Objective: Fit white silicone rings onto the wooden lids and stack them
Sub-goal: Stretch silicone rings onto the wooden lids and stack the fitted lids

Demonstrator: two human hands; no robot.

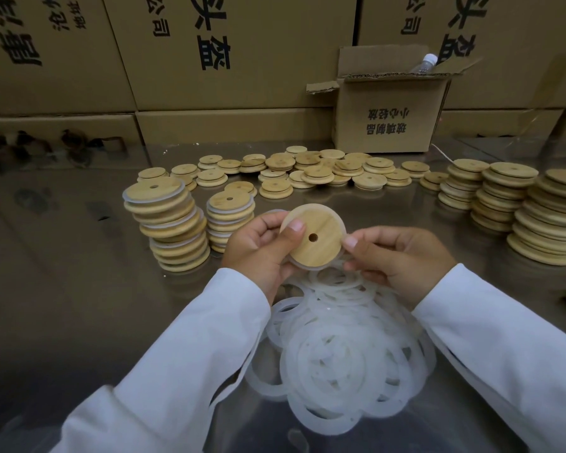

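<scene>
Between both hands I hold a round wooden lid (321,246) with a small centre hole, tilted toward me above the table. A thin white silicone ring (297,263) shows around its lower edge. My left hand (262,250) grips the lid's left side, thumb on its face. My right hand (396,259) pinches its right rim. Below my hands lies a heap of loose white rings (340,354). Two stacks of ringed lids (170,223) stand to the left.
Loose bare wooden lids (307,173) are scattered across the back of the steel table (79,289). Tall stacks of bare lids (517,210) stand at the right. An open small carton (386,122) holds a plastic bottle (423,63). Large cardboard boxes (209,50) wall the rear.
</scene>
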